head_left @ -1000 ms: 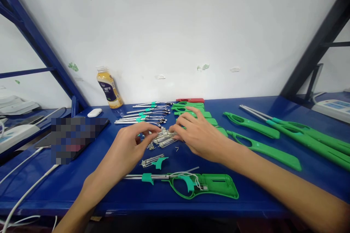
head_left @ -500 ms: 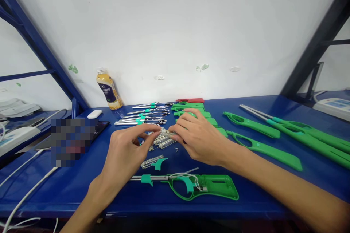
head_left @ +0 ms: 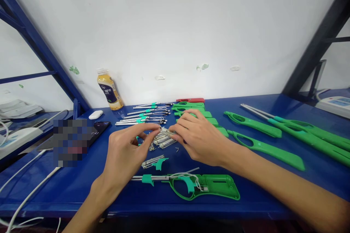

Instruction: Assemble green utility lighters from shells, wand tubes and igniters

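Note:
My right hand (head_left: 198, 136) is closed in a pinch round a small clear plastic lighter fuel tank (head_left: 165, 131). At the tank's left end, the thumb and forefinger of my left hand (head_left: 125, 147) are pressed together; any tiny piece between them is hidden. Right below lie several more clear fuel tanks (head_left: 165, 141), partly covered by my hands. Nearer me is another tank (head_left: 150, 162) beside a loose teal trigger (head_left: 159, 164). In front rests an opened green lighter half-shell (head_left: 222, 185) with a metal tube, white wires and teal parts in it.
Metal lighter tubes (head_left: 142, 119) with teal pieces and wires lie behind my hands, beside green shells (head_left: 209, 114) and a red shell (head_left: 190, 100). Long green lighters (head_left: 308, 138) lie at right. A yellow bottle (head_left: 110, 91), white case (head_left: 96, 114) and phone (head_left: 100, 129) stand left.
The view has shifted very slightly. Both hands keep their pinch at the fuel tank, with hardly any visible movement.

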A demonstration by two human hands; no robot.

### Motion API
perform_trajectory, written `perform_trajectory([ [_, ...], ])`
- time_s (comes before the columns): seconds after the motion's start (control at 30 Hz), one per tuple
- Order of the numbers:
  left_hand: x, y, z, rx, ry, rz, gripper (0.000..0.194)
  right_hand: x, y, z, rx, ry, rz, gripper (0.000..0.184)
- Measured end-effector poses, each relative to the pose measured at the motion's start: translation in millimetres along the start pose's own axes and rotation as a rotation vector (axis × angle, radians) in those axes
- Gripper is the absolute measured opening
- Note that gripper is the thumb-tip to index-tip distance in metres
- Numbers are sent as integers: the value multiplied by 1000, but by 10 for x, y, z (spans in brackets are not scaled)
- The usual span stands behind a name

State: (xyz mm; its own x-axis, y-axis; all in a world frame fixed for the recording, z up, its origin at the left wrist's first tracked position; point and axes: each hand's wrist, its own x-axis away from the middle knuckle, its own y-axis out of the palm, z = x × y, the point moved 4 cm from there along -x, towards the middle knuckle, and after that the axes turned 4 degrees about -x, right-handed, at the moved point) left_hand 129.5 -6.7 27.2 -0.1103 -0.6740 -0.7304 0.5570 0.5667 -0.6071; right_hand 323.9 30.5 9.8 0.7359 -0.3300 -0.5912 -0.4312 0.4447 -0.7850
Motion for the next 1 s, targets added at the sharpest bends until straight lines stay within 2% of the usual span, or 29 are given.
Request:
perform_trajectory([
  [0.37,20,-15,27,-4,67,65,5,6,-38,-10,-24,-10,17,30],
  [0.7,-7,14,71,21,115,-1,8,8,-12,-1,-82,6,-16,29],
  [1.0,10,7,107,-44,210,36,16,-4,-16,-22,-82,-9,26,35],
])
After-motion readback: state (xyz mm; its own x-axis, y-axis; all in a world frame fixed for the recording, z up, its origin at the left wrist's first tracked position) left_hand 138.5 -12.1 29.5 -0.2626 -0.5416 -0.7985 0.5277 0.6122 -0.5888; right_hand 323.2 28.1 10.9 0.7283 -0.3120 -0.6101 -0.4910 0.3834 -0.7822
